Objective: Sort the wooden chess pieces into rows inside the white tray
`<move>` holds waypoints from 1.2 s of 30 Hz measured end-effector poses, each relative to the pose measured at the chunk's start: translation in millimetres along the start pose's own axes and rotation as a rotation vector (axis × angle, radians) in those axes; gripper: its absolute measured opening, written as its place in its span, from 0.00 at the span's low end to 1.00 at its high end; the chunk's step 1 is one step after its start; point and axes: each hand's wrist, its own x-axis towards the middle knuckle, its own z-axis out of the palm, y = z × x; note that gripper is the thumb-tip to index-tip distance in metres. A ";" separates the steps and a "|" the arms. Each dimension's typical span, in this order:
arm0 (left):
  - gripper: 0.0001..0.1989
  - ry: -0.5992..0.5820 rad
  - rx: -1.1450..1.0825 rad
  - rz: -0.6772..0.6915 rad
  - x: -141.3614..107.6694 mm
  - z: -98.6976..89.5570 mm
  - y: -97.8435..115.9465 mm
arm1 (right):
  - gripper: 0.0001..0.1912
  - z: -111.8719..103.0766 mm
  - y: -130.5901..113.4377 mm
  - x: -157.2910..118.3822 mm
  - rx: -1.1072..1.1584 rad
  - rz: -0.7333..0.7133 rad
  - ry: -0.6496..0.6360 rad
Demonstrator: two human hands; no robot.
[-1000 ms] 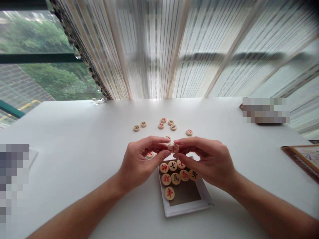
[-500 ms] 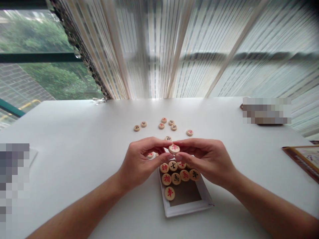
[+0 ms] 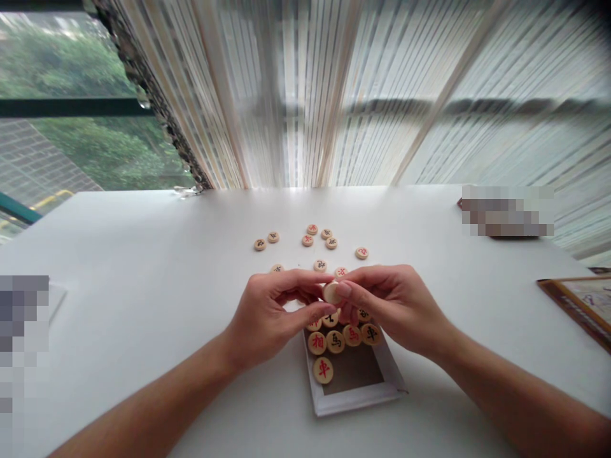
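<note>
A round wooden chess piece point(image 3: 330, 292) is pinched in my right hand point(image 3: 398, 305), its marking now covered or turned from view. My left hand point(image 3: 267, 312) is beside it, thumb and forefinger apart around the piece's left side; whether they touch it is hard to tell. Below both hands lies a shallow white box point(image 3: 356, 402) with rows of pieces marked in red or black. A single red-marked piece point(image 3: 323, 370) lies in its lower left, next to bare brown bottom. My hands partly hide the box's upper row.
Several loose pieces lie beyond my hands on the white table point(image 3: 143, 254), among them a red-marked one point(image 3: 361, 252). Pixelated objects are at far left and back right. A brown-edged picture or box point(image 3: 580, 305) lies at right. A string curtain hangs behind.
The held piece has turned, so its red character no longer shows. My right thumb has moved over it, and my left fingertips have come away slightly. The view has shifted a little.
</note>
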 end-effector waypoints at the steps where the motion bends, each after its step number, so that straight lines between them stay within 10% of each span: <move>1: 0.14 -0.003 0.005 -0.002 -0.1 0.2 0.2 | 0.13 0.8 -0.8 -0.1 0.013 0.012 0.000; 25: 0.16 -0.005 0.063 0.113 0.0 0.5 2.6 | 0.14 1.4 -5.7 -2.2 0.167 0.099 -0.063; 36: 0.12 -0.007 0.406 0.376 -4.8 -3.4 -1.3 | 0.16 3.8 -5.2 -2.4 0.218 0.253 -0.118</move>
